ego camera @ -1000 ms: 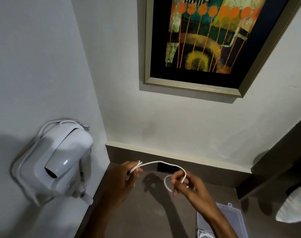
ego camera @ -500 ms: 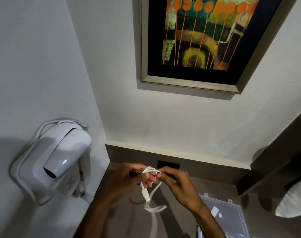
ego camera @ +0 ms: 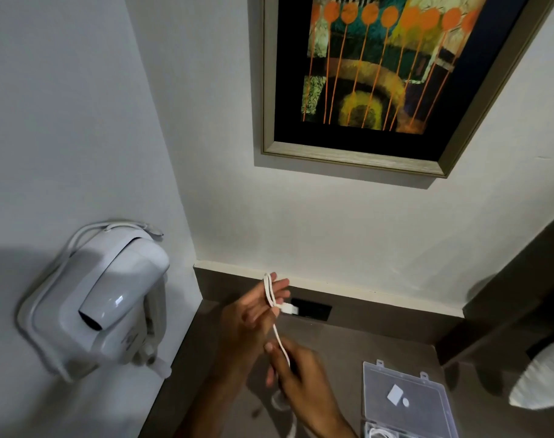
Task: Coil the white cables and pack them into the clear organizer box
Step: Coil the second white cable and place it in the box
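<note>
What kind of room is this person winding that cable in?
Probably a hotel room, at a built-in counter. A wall-mounted hair dryer hangs on the left, a framed painting hangs above, and a recessed socket panel sits in the counter's back edge.

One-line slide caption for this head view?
Left hand loops white cable around its fingers while right hand feeds slack beside open clear organizer box.

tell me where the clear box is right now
In the head view the clear box lies open on the brown counter at lower right, just right of the right hand.
</note>
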Action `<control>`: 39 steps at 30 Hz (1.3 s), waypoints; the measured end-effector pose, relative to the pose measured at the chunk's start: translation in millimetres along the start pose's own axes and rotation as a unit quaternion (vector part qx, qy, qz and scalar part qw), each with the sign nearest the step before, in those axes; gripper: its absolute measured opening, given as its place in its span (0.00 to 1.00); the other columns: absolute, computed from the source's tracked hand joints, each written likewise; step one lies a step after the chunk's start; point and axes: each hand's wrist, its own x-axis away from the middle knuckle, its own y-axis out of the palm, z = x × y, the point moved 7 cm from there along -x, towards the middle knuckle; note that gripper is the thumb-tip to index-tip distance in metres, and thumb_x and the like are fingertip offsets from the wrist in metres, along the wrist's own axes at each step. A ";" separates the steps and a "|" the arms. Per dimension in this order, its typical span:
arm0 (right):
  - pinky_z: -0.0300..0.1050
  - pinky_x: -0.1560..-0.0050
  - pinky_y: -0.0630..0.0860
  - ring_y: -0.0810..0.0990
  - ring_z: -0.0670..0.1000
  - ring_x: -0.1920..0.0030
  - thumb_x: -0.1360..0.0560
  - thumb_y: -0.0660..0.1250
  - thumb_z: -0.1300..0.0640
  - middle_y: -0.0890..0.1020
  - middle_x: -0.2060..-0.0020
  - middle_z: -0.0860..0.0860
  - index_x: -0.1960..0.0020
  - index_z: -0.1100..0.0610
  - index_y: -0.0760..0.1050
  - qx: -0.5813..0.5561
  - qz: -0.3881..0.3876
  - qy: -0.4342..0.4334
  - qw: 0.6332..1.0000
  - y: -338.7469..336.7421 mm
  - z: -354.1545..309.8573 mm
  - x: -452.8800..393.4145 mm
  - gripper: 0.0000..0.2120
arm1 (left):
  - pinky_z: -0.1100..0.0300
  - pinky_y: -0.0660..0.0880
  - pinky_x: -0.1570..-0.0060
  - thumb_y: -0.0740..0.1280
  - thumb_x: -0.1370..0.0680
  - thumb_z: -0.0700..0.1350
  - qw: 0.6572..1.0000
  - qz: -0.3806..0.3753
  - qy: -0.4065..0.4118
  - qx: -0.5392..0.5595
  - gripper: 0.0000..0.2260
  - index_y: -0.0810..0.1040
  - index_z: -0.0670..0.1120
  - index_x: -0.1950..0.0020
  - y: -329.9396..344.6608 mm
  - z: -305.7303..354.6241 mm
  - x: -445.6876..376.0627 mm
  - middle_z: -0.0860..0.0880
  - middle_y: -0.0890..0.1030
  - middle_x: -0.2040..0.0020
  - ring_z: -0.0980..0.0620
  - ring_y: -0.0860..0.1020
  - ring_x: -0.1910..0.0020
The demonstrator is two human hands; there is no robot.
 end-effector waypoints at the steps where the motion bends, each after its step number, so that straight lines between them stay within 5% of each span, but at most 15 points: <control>1: 0.35 0.61 0.76 0.82 0.39 0.68 0.13 0.63 0.51 0.86 0.69 0.48 0.55 0.43 0.81 0.048 -0.009 -0.006 0.999 -2.2 -4.9 5.8 0.13 | 0.69 0.77 0.36 0.63 0.18 0.30 0.995 0.036 0.046 -0.078 0.19 0.75 0.42 0.28 -5.9 6.2 1.2 0.52 0.83 0.36 0.65 0.81 0.39; 3: 0.39 0.55 0.80 0.85 0.41 0.62 0.14 0.62 0.47 0.87 0.64 0.46 0.51 0.45 0.79 0.155 -0.006 -0.027 0.987 -14.0 -17.7 12.9 0.10 | 0.77 0.74 0.40 0.63 0.18 0.31 0.974 0.064 0.119 -0.184 0.18 0.76 0.40 0.29 -9.9 11.1 5.1 0.51 0.83 0.36 0.64 0.82 0.40; 7: 0.49 0.52 0.82 0.85 0.45 0.57 0.15 0.58 0.41 0.86 0.58 0.43 0.49 0.45 0.78 0.333 0.037 -0.116 0.935 -58.7 -54.9 9.1 0.13 | 0.61 0.81 0.41 0.65 0.20 0.30 0.951 0.019 0.171 -0.255 0.18 0.77 0.39 0.30 0.3 2.7 13.8 0.48 0.85 0.38 0.56 0.84 0.42; 10: 0.49 0.54 0.82 0.86 0.46 0.54 0.16 0.60 0.40 0.87 0.54 0.42 0.47 0.45 0.80 0.402 0.056 -0.196 0.893 -89.5 -81.1 -3.1 0.13 | 0.59 0.82 0.45 0.67 0.18 0.39 0.966 -0.013 0.132 -0.221 0.13 0.82 0.50 0.35 -2.3 -2.6 15.1 0.57 0.87 0.46 0.62 0.84 0.46; 13: 0.47 0.60 0.80 0.82 0.46 0.56 0.17 0.66 0.48 0.83 0.56 0.43 0.49 0.45 0.78 0.391 0.054 -0.261 0.881 -106.4 -91.9 -20.7 0.04 | 0.67 0.81 0.53 0.64 0.20 0.46 0.986 -0.126 0.038 -0.107 0.13 0.84 0.48 0.39 10.6 -2.2 10.9 0.53 0.88 0.53 0.56 0.85 0.52; 15: 0.41 0.58 0.79 0.81 0.43 0.55 0.16 0.64 0.49 0.83 0.54 0.42 0.47 0.45 0.80 0.346 0.052 -0.267 0.898 -114.3 -86.9 -36.8 0.06 | 0.72 0.79 0.58 0.64 0.25 0.48 0.984 -0.173 -0.029 -0.007 0.17 0.85 0.45 0.40 17.7 -1.4 13.0 0.50 0.88 0.57 0.56 0.85 0.57; 18: 0.32 0.53 0.75 0.83 0.42 0.54 0.17 0.67 0.58 0.85 0.53 0.45 0.48 0.51 0.85 0.167 0.042 -0.236 0.956 -112.4 -70.3 -57.1 0.08 | 0.66 0.79 0.53 0.62 0.23 0.47 0.980 -0.175 0.000 0.093 0.16 0.85 0.44 0.41 13.1 11.4 15.6 0.46 0.86 0.54 0.53 0.82 0.55; 21: 0.42 0.53 0.81 0.84 0.44 0.57 0.18 0.66 0.65 0.87 0.57 0.49 0.51 0.55 0.84 0.043 0.005 -0.153 0.987 -81.0 -38.6 -60.4 0.10 | 0.56 0.76 0.46 0.63 0.24 0.44 0.955 -0.179 -0.002 0.235 0.21 0.80 0.35 0.35 19.0 11.1 14.1 0.39 0.82 0.50 0.47 0.79 0.49; 24: 0.45 0.54 0.81 0.84 0.44 0.61 0.17 0.66 0.63 0.88 0.61 0.55 0.55 0.52 0.84 0.058 -0.042 -0.086 0.994 -33.1 -5.3 -44.0 0.12 | 0.50 0.74 0.49 0.63 0.24 0.42 0.941 -0.159 -0.013 0.298 0.23 0.75 0.38 0.29 20.3 10.4 9.6 0.38 0.82 0.38 0.44 0.79 0.40; 25: 0.43 0.54 0.81 0.85 0.44 0.62 0.15 0.66 0.59 0.88 0.62 0.55 0.55 0.47 0.83 0.059 -0.061 -0.067 0.994 -17.9 2.0 -36.0 0.13 | 0.51 0.77 0.52 0.62 0.23 0.41 0.950 -0.140 -0.006 0.279 0.23 0.74 0.42 0.27 16.1 11.7 7.2 0.41 0.81 0.34 0.45 0.79 0.36; 28: 0.37 0.58 0.79 0.83 0.39 0.65 0.16 0.65 0.48 0.88 0.64 0.52 0.54 0.47 0.82 0.075 -0.075 -0.049 0.993 6.7 7.0 -13.2 0.11 | 0.66 0.78 0.40 0.62 0.21 0.42 0.993 -0.047 0.055 0.090 0.21 0.74 0.52 0.28 -8.3 15.0 -0.9 0.52 0.81 0.31 0.54 0.78 0.32; 30: 0.33 0.59 0.77 0.83 0.40 0.63 0.18 0.67 0.49 0.85 0.63 0.45 0.50 0.48 0.80 0.095 -0.045 -0.071 0.992 1.0 -1.9 -3.4 0.05 | 0.62 0.77 0.35 0.62 0.20 0.47 0.994 -0.005 0.078 -0.074 0.21 0.72 0.53 0.26 -17.6 13.2 -0.9 0.56 0.79 0.30 0.58 0.77 0.31; 33: 0.29 0.54 0.74 0.78 0.37 0.54 0.19 0.67 0.50 0.78 0.55 0.34 0.46 0.42 0.77 0.180 -0.008 -0.135 0.974 -19.3 -29.6 4.0 0.03 | 0.54 0.71 0.26 0.64 0.17 0.48 0.975 -0.012 0.075 -0.209 0.24 0.67 0.45 0.22 -15.0 -5.8 3.6 0.49 0.74 0.25 0.56 0.72 0.26; 36: 0.36 0.56 0.77 0.78 0.40 0.55 0.16 0.64 0.47 0.75 0.51 0.37 0.43 0.42 0.77 0.252 -0.004 -0.190 0.949 -41.8 -55.9 6.3 0.04 | 0.56 0.68 0.24 0.56 0.19 0.57 0.939 -0.058 0.075 -0.330 0.29 0.67 0.42 0.23 -8.0 -17.6 7.5 0.45 0.72 0.24 0.49 0.70 0.25; 39: 0.35 0.57 0.77 0.80 0.40 0.55 0.16 0.67 0.46 0.77 0.49 0.39 0.42 0.42 0.81 0.304 0.012 -0.227 0.925 -72.2 -76.3 -4.7 0.05 | 0.53 0.69 0.25 0.51 0.18 0.58 0.950 -0.101 0.003 -0.295 0.27 0.76 0.43 0.29 1.7 -28.6 10.7 0.46 0.78 0.31 0.46 0.74 0.27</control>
